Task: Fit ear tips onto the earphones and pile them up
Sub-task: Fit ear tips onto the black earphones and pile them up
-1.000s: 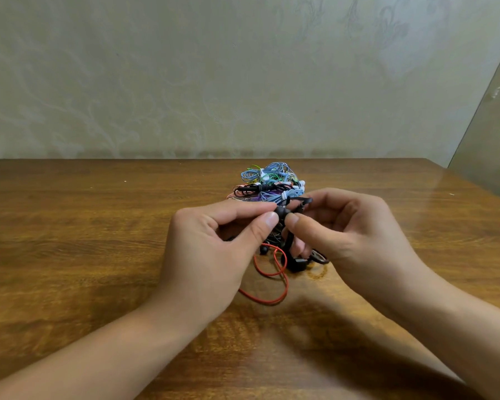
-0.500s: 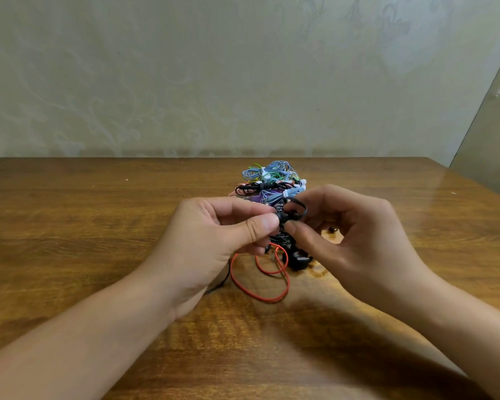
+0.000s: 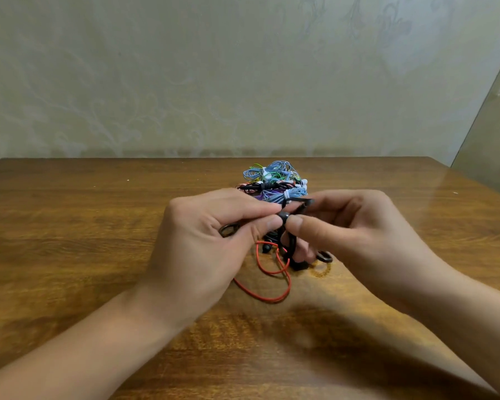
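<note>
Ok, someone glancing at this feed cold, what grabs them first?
The two hands meeting mid-table: the left hand and right hand pinch a small black ear tip between their fingertips. Behind them sits a colourful pile of coiled earphones, and a loose red cable loops on the wooden table below.

Soft even light, slight blur, wide-angle edges.

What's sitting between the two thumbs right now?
In the head view, a small black ear tip is pinched between the left hand and the right hand, above the red earphone cable looped on the wooden table.
</note>
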